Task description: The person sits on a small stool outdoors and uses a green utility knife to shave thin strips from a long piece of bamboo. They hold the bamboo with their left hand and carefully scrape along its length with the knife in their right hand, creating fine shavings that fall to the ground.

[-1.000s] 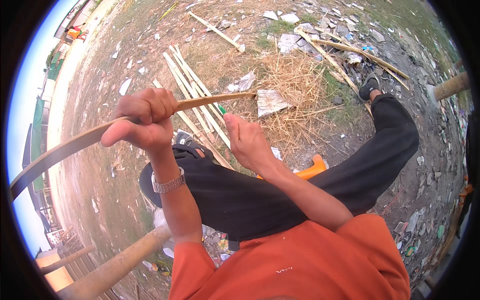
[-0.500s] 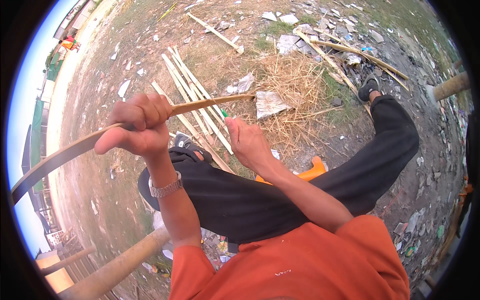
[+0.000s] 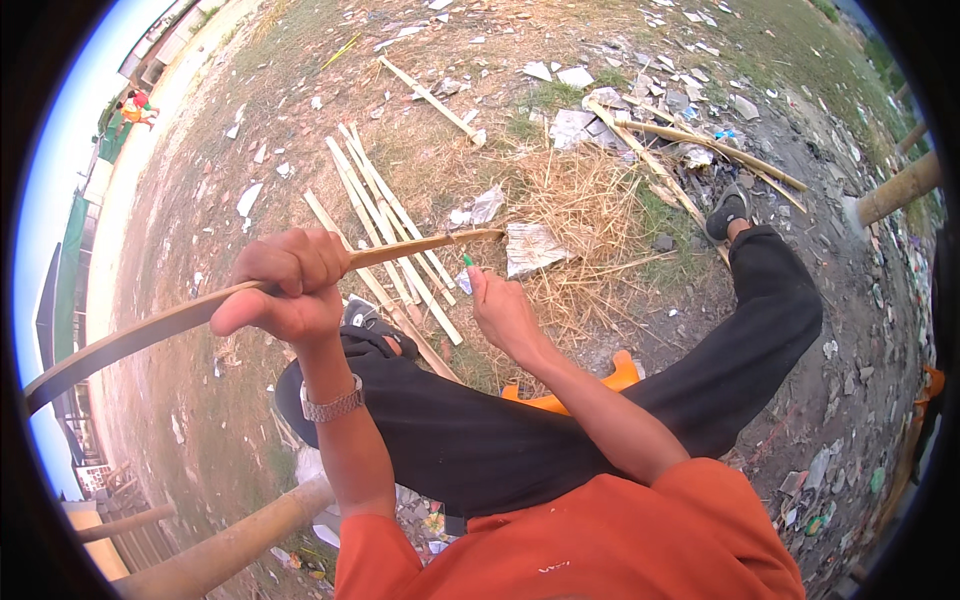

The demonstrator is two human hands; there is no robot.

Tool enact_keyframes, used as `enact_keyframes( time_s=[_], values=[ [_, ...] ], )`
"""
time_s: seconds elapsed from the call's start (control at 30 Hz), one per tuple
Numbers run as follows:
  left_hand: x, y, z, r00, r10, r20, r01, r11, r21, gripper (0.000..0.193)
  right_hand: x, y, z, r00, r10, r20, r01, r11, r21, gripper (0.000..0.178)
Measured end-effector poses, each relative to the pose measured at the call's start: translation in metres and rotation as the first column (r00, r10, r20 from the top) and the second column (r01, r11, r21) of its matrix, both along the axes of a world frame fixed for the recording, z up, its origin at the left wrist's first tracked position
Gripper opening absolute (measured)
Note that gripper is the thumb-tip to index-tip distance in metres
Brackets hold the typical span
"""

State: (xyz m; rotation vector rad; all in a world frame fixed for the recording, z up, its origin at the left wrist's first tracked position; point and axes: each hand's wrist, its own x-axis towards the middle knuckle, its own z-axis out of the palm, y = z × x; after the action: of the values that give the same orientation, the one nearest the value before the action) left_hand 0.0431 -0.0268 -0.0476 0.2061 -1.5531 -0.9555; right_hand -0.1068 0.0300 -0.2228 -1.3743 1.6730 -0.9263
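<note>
My left hand [image 3: 290, 285] is closed round a long split bamboo strip [image 3: 140, 335], its thumb sticking out to the left. The strip runs from the far left, bending, through my fist to a pale tip beside the straw. Near that tip my right hand [image 3: 507, 312] is closed on a small green-handled tool [image 3: 468, 260]. Only the green end shows above the fingers; I cannot make out its blade or kind. The green end sits just below the strip, and whether they touch is unclear.
Several pale bamboo strips [image 3: 375, 205] lie on the ground beyond my left foot. A heap of straw shavings [image 3: 590, 230] spreads between my feet, with a flat whitish piece [image 3: 532, 248] on it. An orange plastic object [image 3: 620, 372] shows under my legs. Bamboo poles [image 3: 900, 188] stand at the sides.
The strip's far end and my left hand sit a little lower. My right hand has shifted slightly right and down, taking the green-handled tool along the strip toward its tip.
</note>
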Motion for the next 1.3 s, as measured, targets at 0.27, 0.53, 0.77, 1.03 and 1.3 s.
enact_keyframes(
  time_s=[0.27,0.53,0.77,1.03,1.3],
  values=[
    [-0.005,0.002,-0.003,0.999,0.012,-0.041,-0.010,0.999,0.040,0.066,0.006,0.003,0.006,0.996,-0.019,0.083,0.022,0.999,-0.042,0.048],
    [-0.004,0.005,-0.003,0.997,0.035,-0.064,-0.031,0.998,0.056,0.066,0.007,0.008,-0.029,0.996,-0.067,0.066,0.069,0.997,-0.024,0.048],
    [-0.006,0.006,-0.005,0.989,0.136,-0.053,-0.132,0.989,0.059,0.064,0.029,0.014,-0.013,0.994,-0.097,0.045,0.100,0.994,-0.048,0.043],
    [-0.010,0.003,-0.002,0.993,0.115,-0.032,-0.114,0.993,0.034,0.064,0.018,0.008,-0.053,0.993,-0.120,-0.007,0.121,0.992,0.038,0.053],
    [-0.009,0.005,-0.003,0.993,0.112,-0.035,-0.110,0.992,0.055,0.064,0.026,0.006,-0.015,0.987,-0.107,0.124,0.118,0.989,-0.087,0.046]
  ],
)
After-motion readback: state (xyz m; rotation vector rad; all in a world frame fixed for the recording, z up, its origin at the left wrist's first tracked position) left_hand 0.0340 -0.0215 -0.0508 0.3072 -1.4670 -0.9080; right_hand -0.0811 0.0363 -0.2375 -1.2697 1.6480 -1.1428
